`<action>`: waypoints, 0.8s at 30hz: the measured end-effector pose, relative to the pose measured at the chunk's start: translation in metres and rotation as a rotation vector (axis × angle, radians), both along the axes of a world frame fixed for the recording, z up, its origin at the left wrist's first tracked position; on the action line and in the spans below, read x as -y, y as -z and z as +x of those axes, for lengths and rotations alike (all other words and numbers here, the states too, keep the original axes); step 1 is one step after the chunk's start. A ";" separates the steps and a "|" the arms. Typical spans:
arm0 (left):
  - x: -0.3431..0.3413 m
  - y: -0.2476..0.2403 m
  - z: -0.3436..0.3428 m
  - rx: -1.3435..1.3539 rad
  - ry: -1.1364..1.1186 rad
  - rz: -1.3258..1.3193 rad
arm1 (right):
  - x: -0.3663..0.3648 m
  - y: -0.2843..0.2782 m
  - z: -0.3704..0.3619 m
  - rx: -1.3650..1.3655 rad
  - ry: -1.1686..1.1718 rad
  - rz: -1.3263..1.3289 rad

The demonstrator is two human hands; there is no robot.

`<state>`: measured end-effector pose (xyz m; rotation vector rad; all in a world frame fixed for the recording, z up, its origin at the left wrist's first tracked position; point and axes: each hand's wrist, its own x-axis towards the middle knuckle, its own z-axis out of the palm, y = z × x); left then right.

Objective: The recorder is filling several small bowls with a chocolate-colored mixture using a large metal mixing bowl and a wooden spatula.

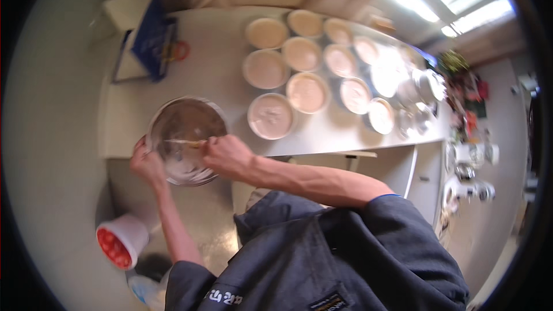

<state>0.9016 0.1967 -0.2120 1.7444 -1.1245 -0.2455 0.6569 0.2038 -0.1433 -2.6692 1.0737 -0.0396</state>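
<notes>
Your right hand (227, 155) grips a spatula (185, 143) inside the glass bowl (185, 138); left hand (147, 164) clasps its near-left rim, filled tubs (271, 116) far right on surface (219, 75).

The left hand's fingers (140, 148) are disappearing behind the rim of the steel bowl (185, 138), the right hand (229, 155) is covering the handle of a blurred utensil (184, 142), and glare is washing out the tubs (385, 78) toward the bench's (219, 75) far right end.
</notes>
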 end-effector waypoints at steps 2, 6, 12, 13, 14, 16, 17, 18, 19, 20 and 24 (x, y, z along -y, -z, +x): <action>0.013 0.004 0.002 -0.055 -0.036 0.010 | 0.008 0.012 0.000 0.055 0.142 -0.064; 0.046 0.017 0.016 -0.261 -0.035 0.077 | 0.027 0.020 0.002 0.207 0.285 0.228; 0.062 0.036 0.032 -0.285 -0.331 0.363 | 0.008 0.006 -0.018 0.646 0.322 -0.001; 0.063 0.042 0.036 -0.280 -0.323 0.302 | 0.000 0.005 -0.029 0.650 0.326 -0.011; 0.060 0.048 0.041 -0.272 -0.320 0.243 | -0.012 -0.002 -0.042 0.618 0.284 0.055; 0.060 0.049 0.045 -0.361 -0.314 0.206 | -0.037 -0.001 -0.066 0.543 0.320 0.161; 0.062 0.046 0.046 -0.455 -0.307 0.174 | -0.051 0.010 -0.079 0.501 0.399 0.201; 0.061 0.046 0.048 -0.446 -0.301 0.162 | -0.063 0.021 -0.095 0.492 0.452 0.232; 0.059 0.046 0.047 -0.428 -0.246 0.152 | -0.074 0.028 -0.111 0.479 0.505 0.264; 0.056 0.046 0.046 -0.411 -0.199 0.140 | -0.085 0.031 -0.123 0.488 0.499 0.256; 0.048 0.042 0.038 -0.427 -0.198 0.099 | -0.105 0.037 -0.162 0.513 0.642 0.251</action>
